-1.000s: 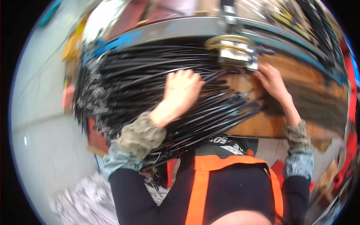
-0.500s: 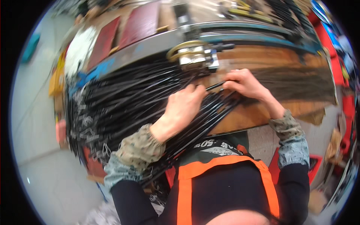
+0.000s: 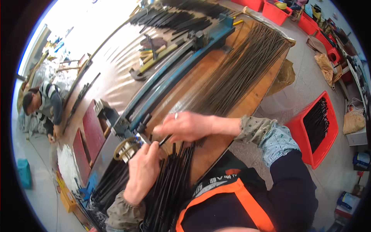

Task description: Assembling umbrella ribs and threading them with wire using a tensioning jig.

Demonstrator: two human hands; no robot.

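My left hand (image 3: 143,170) is closed, its thumb and forefinger pinching the end of a thin black rod (image 3: 164,140). Just right of it, my right hand (image 3: 187,126) has its fingers curled over the other end of that short stretch, slightly blurred. A metal fixture (image 3: 127,150) with a yellowish ring stands right beside my left fingertips. Below both hands a thick bundle of long black rods (image 3: 170,178) runs toward me, partly hidden by my left forearm. Thin brown rods (image 3: 239,73) lie in a wide bundle beyond my right hand.
A blue metal rail (image 3: 177,73) crosses the wooden bench (image 3: 216,145). Dark red boards (image 3: 94,125) lie left of it. A red bin (image 3: 324,149) of black rods stands on the floor at right. Another person (image 3: 46,104) works at the far left.
My view has swung to the right, so the bench now runs diagonally and the red bin and other person show. My hands stay close together at the rod, beside the fixture.
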